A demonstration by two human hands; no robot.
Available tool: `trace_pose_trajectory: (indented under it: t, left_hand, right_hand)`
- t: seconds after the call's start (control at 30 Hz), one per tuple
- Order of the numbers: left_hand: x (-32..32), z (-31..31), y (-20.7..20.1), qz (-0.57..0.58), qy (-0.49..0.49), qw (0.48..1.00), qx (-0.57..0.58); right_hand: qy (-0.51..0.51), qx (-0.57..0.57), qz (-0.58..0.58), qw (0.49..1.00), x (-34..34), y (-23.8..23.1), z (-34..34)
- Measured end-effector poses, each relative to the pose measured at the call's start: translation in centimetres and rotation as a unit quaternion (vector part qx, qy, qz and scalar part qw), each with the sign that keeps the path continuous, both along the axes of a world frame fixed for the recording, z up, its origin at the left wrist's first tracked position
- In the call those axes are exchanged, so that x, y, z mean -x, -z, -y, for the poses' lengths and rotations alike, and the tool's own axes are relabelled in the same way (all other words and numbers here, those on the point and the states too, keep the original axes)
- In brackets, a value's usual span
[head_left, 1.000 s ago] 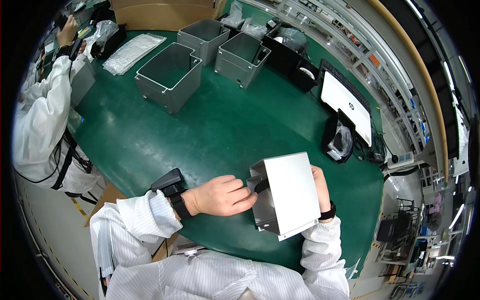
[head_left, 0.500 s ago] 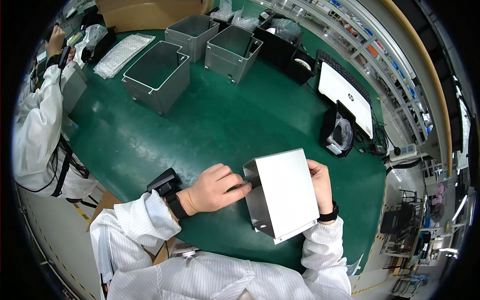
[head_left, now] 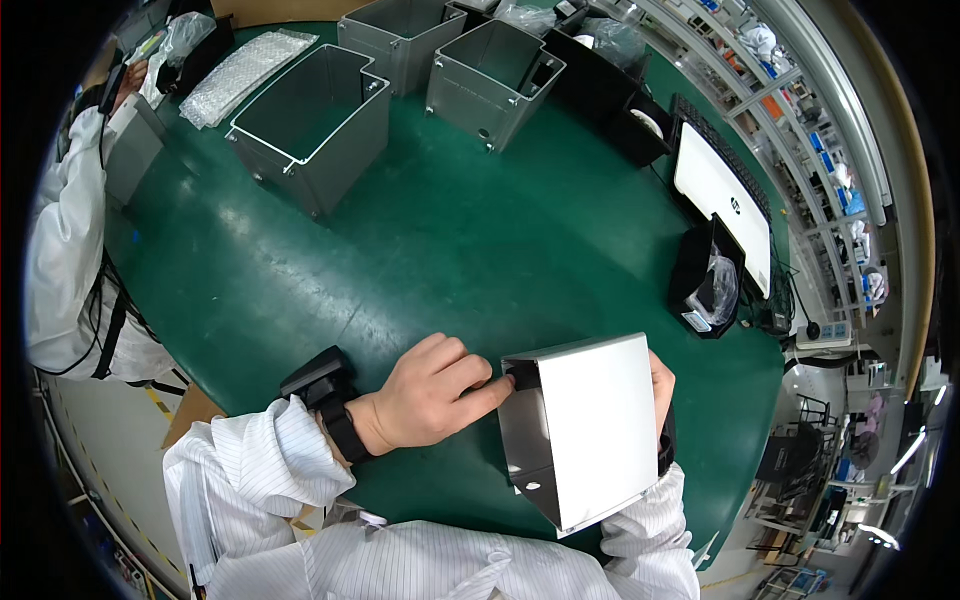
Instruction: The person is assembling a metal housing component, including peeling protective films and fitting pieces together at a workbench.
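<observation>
At 5 o'clock in the view, close to the wearer's body, a metal housing (head_left: 600,430) stands tilted over the desk (head_left: 450,260), its broad pale panel facing up and its open side turned to 9 o'clock. Whether its underside touches the desk cannot be determined. Of the hands, the left hand (head_left: 430,400) lies at 9 o'clock of the housing, fingers curled, index fingertip at the opening beside a dark part inside; whether it grips anything cannot be told. The right hand (head_left: 660,388) is at 2 o'clock, mostly hidden behind the panel, with bent fingers showing; its grip cannot be verified. A black device (head_left: 322,378) is strapped to the left wrist.

Further out, toward 1 o'clock, are a black bin (head_left: 688,268) containing a clear plastic bag (head_left: 720,285) and, just beyond, a flat white device (head_left: 722,190). Toward 11 o'clock stand three grey open-topped housings (head_left: 345,160). Bubble wrap (head_left: 245,80) lies past them, toward 10 o'clock. A co-worker's white sleeve (head_left: 70,230) shows at the 10 o'clock edge.
</observation>
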State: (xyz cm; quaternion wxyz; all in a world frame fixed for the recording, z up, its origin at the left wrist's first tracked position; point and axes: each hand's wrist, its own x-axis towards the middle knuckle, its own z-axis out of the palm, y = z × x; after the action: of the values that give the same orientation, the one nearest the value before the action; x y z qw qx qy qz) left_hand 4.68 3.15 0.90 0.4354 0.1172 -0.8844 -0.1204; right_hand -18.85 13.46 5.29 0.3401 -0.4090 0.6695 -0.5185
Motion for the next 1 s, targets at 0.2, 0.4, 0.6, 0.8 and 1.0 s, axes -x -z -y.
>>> trace_pose_trajectory:
  t: [0.2,0.4,0.6,0.8,1.0]
  left_hand:
    - [0.2,0.0,0.3,0.008,-0.001,1.0,-0.028]
    - [0.2,0.0,0.1,0.022,0.0,0.999,-0.033]
    - [0.3,0.0,0.1,0.006,-0.002,0.999,-0.047]
    - [0.4,-0.1,0.5,0.0,-0.027,0.999,-0.043]
    - [0.4,0.0,0.4,0.011,-0.022,0.998,-0.054]
  right_hand:
    - [-0.032,0.035,-0.129,0.99,1.7,1.4,0.1]
    - [-0.075,0.07,-0.152,0.983,2.2,2.0,0.3]
    - [-0.029,0.048,-0.08,0.995,1.9,2.1,0.5]
    - [0.012,0.06,0.014,0.998,1.8,3.2,0.2]
    - [-0.001,0.074,-0.005,0.997,2.1,3.7,0.1]
